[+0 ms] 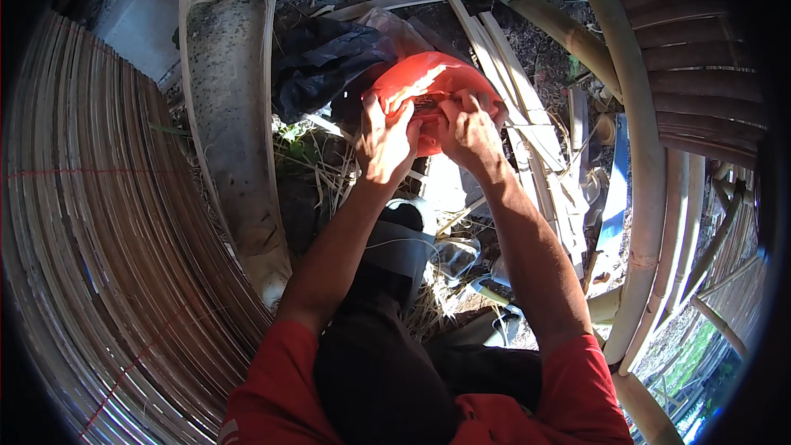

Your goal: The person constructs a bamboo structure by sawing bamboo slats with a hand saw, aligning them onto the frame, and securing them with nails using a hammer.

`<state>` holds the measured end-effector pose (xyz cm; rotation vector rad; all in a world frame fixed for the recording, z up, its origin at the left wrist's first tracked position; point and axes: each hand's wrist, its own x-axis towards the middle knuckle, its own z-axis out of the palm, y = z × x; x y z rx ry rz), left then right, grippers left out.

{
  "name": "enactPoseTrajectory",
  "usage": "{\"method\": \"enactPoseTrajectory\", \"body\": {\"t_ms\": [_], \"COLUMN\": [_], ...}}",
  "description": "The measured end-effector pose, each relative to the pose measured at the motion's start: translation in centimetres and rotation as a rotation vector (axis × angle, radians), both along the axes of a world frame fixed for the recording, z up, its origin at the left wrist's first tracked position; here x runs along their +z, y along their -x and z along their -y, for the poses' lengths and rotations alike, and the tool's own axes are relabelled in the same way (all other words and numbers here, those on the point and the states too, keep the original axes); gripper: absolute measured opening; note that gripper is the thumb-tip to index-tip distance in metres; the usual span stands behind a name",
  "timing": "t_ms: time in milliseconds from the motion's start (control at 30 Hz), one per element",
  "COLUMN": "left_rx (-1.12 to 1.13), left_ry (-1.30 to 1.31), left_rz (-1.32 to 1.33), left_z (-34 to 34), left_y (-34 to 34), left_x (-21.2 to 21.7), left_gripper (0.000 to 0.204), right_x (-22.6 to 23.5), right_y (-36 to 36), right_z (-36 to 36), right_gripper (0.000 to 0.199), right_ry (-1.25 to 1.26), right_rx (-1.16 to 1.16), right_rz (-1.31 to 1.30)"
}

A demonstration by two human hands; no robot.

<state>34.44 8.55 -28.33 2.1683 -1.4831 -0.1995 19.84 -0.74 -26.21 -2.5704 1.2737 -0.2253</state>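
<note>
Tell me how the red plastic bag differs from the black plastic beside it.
Colour: the red plastic bag is bright red and partly translucent; the black plastic is dark.
Handling: the left hand and right hand both hold the red plastic bag, while neither touches the black plastic, which lies to its left.
Light: strong sun hits the red plastic bag; the black plastic is mostly in shade.
Both look thin and crumpled.

The person wears a red short-sleeved shirt [581, 391], pale stripes [229, 431] on its left sleeve [282, 372], and dark trousers [383, 379].
</note>
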Motion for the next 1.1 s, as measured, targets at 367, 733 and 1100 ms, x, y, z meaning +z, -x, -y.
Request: {"method": "enactPoseTrajectory", "body": {"t_ms": [367,733,1100], "left_rx": [0.001,0.005,-0.203], "left_ry": [0.063,0.065,0.28], "left_rz": [0.029,0.172,-0.063], "left_z": [0.6,-0.5,-0.8], "left_y": [1.2,0.5,0.7], "left_x": [-1.9,-2.6,6.4], "left_gripper": [0.037,0.041,0.047], "right_x": [-3.6,-3.5,4.5], "right_y": [0.0,-2.2,0.5], "right_z": [1.1,0.8,-1.3], "right_gripper": [0.022,0.02,0.023], "right_ry": [0.034,0.199,0.32], "right_rx": [-0.205,-0.055,0.092], "right_rz": [0.148,0.071,0.324]}}
